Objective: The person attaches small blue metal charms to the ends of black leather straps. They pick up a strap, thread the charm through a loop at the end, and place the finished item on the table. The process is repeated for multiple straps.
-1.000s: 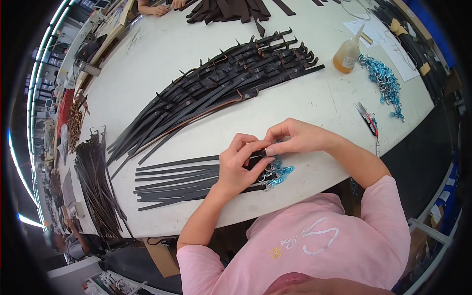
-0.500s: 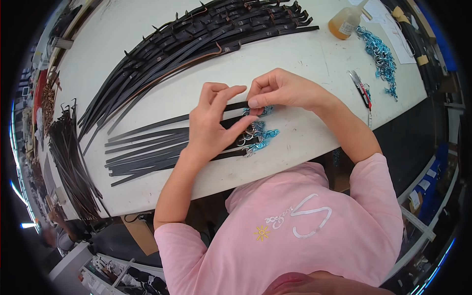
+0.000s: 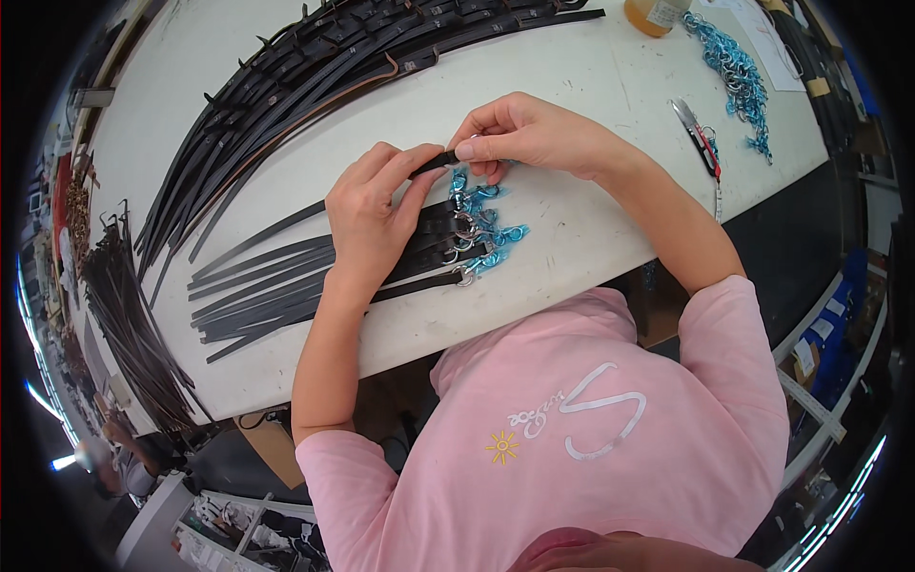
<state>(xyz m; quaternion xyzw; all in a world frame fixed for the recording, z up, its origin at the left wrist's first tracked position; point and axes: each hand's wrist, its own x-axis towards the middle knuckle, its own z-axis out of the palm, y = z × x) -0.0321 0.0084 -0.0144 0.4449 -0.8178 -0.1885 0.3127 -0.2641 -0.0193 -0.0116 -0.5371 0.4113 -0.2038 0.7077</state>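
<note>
A black strap (image 3: pixel 434 165) runs between my two hands, lifted at its end. My left hand (image 3: pixel 372 205) pinches it between thumb and fingers, a little back from the end. With thumb and forefinger, my right hand (image 3: pixel 519 133) grips the strap's end; its other fingers curl beneath, and what lies behind them is partly hidden. Below my hands lies a row of similar black straps (image 3: pixel 262 296). Their right ends carry silver metal rings (image 3: pixel 464 275) with crumpled blue film (image 3: pixel 500 234) around them. My left hand and wrist cover the middle of this row.
A large pile of black straps (image 3: pixel 315 86) spreads across the table's far side. Another bundle (image 3: pixel 133 319) droops over the left edge. At right lie red-and-black snips (image 3: pixel 703 143), a heap of blue-wrapped rings (image 3: pixel 739 81) and a bottle of amber liquid (image 3: pixel 656 14).
My left hand has closed from spread fingers onto the strap. Both hands sit a little farther left and up in the picture, and the view itself has shifted slightly.
</note>
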